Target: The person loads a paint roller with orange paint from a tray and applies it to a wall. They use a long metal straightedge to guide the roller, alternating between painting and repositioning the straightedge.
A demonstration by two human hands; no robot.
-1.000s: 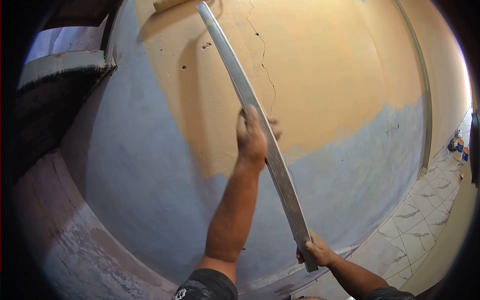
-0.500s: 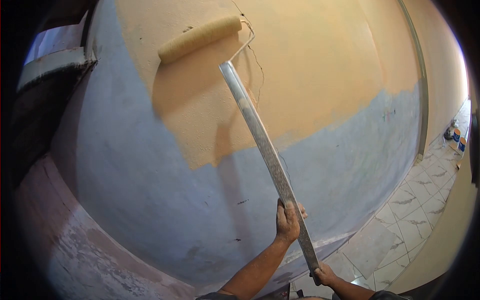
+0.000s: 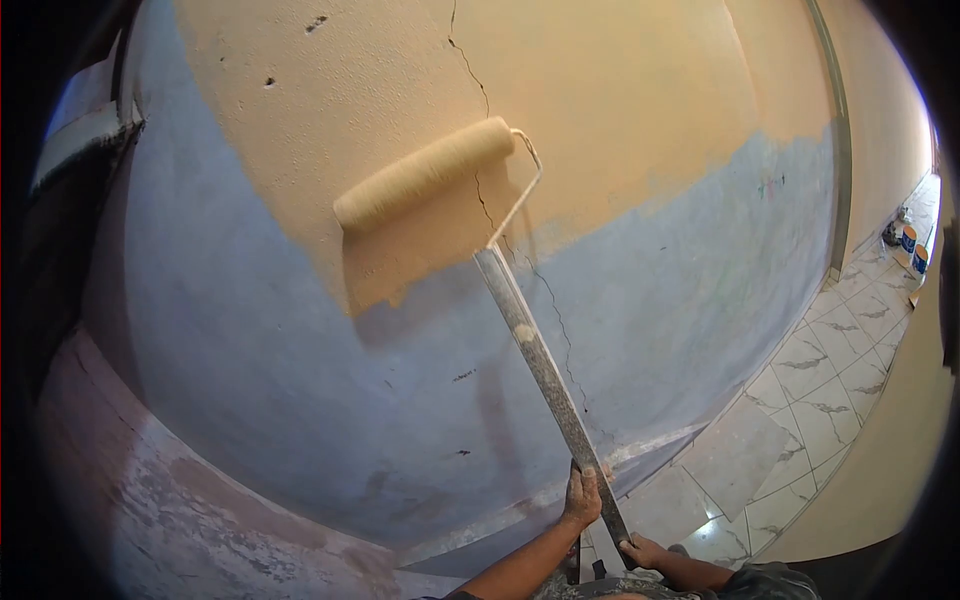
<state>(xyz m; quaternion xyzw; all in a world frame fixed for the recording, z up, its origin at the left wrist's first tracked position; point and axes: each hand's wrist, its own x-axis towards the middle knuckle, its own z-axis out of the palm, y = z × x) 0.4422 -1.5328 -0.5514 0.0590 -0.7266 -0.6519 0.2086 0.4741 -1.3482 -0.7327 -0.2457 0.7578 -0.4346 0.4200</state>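
A paint roller (image 3: 425, 172) with a yellowish-tan sleeve rests against the wall (image 3: 300, 290), on its painted tan part just above the grey-blue part. Its bent wire frame runs into a long, paint-spattered metal pole (image 3: 548, 365). My left hand (image 3: 582, 495) is wrapped round the lower part of this pole. At the pole's bottom end, close to my body, my right hand (image 3: 643, 551) grips it too. Some fingers of both hands are hidden behind the pole.
A dark crack (image 3: 560, 320) runs down the wall. Marble-patterned tiles (image 3: 830, 345) cover the floor at right, where paint cans (image 3: 908, 240) stand far off. At left is a dark structure with a pale edge (image 3: 85, 140); below it, a blotchy pinkish surface (image 3: 190, 470).
The roller has come down the wall and slightly right, nearer the lower edge of the tan paint. Both hands stay on the pole; my left hand is lower. The view has shifted a little.
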